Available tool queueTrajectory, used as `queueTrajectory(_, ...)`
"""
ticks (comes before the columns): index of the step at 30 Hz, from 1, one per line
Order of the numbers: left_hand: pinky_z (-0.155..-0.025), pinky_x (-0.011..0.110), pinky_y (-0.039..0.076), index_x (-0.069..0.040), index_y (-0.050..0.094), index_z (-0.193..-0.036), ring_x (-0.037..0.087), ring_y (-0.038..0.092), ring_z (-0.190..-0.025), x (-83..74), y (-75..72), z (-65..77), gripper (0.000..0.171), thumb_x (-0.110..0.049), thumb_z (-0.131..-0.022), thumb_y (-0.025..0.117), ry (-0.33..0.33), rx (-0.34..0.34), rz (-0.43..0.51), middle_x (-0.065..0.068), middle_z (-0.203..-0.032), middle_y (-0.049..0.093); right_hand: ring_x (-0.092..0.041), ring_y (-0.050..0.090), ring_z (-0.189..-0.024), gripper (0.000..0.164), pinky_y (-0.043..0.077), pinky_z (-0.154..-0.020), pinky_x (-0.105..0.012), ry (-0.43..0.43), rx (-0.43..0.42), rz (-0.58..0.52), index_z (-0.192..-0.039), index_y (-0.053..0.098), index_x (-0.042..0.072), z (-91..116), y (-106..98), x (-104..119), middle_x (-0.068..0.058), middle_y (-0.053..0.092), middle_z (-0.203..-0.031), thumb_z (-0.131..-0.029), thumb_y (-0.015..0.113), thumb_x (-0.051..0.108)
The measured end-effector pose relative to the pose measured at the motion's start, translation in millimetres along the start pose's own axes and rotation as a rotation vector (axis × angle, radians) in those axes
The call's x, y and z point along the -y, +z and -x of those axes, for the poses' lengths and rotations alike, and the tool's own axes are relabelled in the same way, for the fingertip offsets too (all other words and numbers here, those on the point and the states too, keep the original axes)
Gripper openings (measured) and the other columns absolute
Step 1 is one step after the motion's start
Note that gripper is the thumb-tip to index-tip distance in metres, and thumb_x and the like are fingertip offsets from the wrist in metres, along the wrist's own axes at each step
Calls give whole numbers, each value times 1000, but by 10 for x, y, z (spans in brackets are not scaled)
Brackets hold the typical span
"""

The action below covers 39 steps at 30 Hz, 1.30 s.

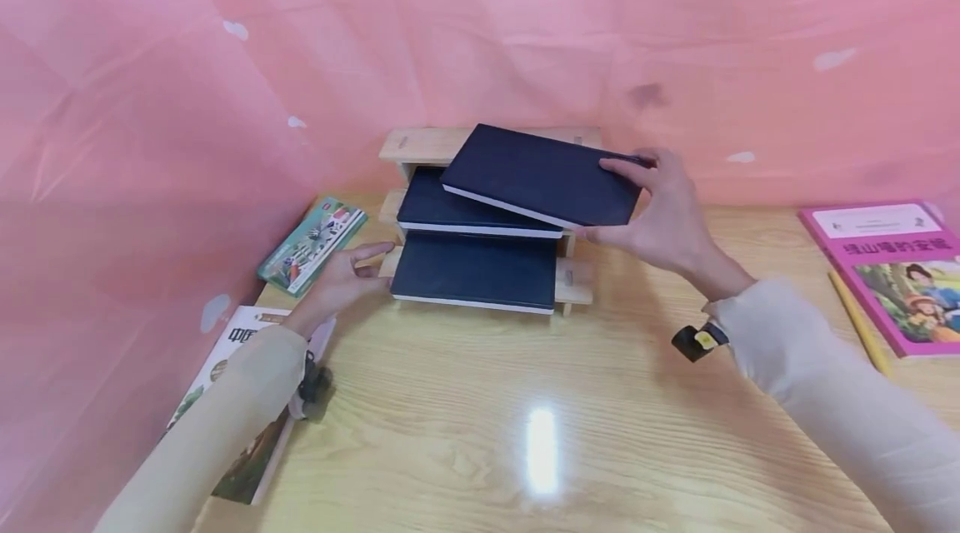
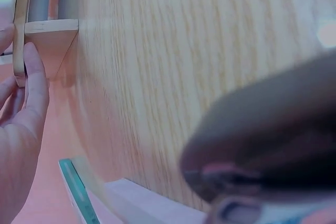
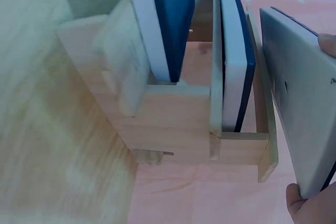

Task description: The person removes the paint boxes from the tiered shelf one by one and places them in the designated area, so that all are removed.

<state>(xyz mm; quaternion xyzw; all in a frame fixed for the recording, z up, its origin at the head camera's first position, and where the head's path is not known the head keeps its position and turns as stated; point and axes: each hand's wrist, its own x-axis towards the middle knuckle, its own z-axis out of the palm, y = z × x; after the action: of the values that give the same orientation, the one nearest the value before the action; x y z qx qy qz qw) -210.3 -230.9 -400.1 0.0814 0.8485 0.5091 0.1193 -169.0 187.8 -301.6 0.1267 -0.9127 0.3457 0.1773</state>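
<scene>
A tiered wooden stand (image 1: pixel 573 281) bears one dark blue hardcover book (image 1: pixel 476 271) on its lowest step and a second (image 1: pixel 422 201) on the step above. My right hand (image 1: pixel 667 212) grips a third dark blue book (image 1: pixel 543 175) by its right end, thumb and fingers on opposite edges. Tilted, this book overlaps the top board and the middle book in the head view; the right wrist view has its pale underside (image 3: pixel 299 98) beside the top board. At the left end of the lowest step, my left hand (image 1: pixel 341 283) pinches the board's edge (image 2: pixel 20 40).
On the left lie a teal illustrated box (image 1: pixel 311 246) and a white-covered book (image 1: pixel 258 466), partly under the left forearm. A magenta picture book (image 1: pixel 892 275) and a yellow pencil-like stick (image 1: pixel 858 321) are at the right. Pink cloth (image 1: pixel 525 33) hangs behind the stand.
</scene>
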Motion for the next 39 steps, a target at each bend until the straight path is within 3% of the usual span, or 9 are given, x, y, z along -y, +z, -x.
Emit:
queueTrajectory(7, -88, 28, 47, -16, 51, -129, 21, 50, -112, 0, -44, -5, 62, -11, -72, 74, 26, -2, -19, 1, -136, 43, -28, 31, -116, 77, 31, -88, -50, 2, -60, -24, -123, 57, 19, 182, -30, 22, -13, 38, -127, -53, 84, 35)
queueTrajectory(18, -91, 31, 45, -11, 51, -129, 24, 47, -116, 27, -60, -1, 59, -5, -73, 71, 46, 0, -33, 4, -136, 44, -34, 29, -119, 81, 29, -86, -56, 126, -47, -11, -129, 51, 27, 473, -318, -3, -10, 32, -135, -55, 84, 34)
queueTrajectory(21, -92, 32, 45, -13, 50, -130, 24, 46, -118, 20, -68, 7, 60, -7, -74, 71, 27, -2, -48, 2, -138, 42, -33, 30, -119, 81, 30, -83, -52, 157, -80, -7, -128, 52, 28, 571, -431, -51, -9, 34, -134, -54, 86, 31)
queueTrajectory(24, -92, 32, 44, -13, 50, -130, 25, 45, -119, 14, -77, 5, 60, -7, -75, 71, 31, 4, -45, 2, -138, 41, -29, 30, -118, 82, 31, -79, -37, 190, -122, 3, -128, 52, 29, 690, -542, -113, -7, 35, -134, -54, 87, 27)
queueTrajectory(29, -94, 30, 42, -11, 49, -130, 19, 38, -125, 51, -77, 16, 60, -5, -75, 70, 66, 21, -20, 3, -138, 41, -13, 29, -107, 81, 24, -65, -23, 246, -199, 42, -127, 53, 28, 912, -695, -225, -7, 37, -131, -53, 87, 20)
queueTrajectory(33, -95, 32, 41, -13, 49, -130, 19, 39, -124, 79, -72, 76, 60, -8, -75, 71, 53, 8, -32, 2, -138, 42, -4, 28, -108, 83, 26, -69, -11, 287, -245, 63, -127, 54, 24, 1026, -787, -291, -5, 37, -129, -51, 88, 16)
queueTrajectory(36, -97, 33, 39, -12, 48, -131, 19, 39, -124, 87, -79, 128, 60, -8, -76, 70, 55, -4, -20, 3, -138, 42, 2, 28, -108, 84, 25, -75, -10, 299, -272, 90, -126, 55, 21, 1074, -840, -347, 1, 39, -124, -49, 88, 15)
queueTrajectory(39, -98, 36, 38, -12, 47, -132, 19, 36, -126, 80, -94, 172, 61, -7, -76, 69, 52, -1, -13, 3, -138, 41, 6, 26, -105, 83, 23, -78, -18, 324, -278, 122, -126, 55, 22, 1151, -874, -414, 13, 38, -117, -50, 88, 17)
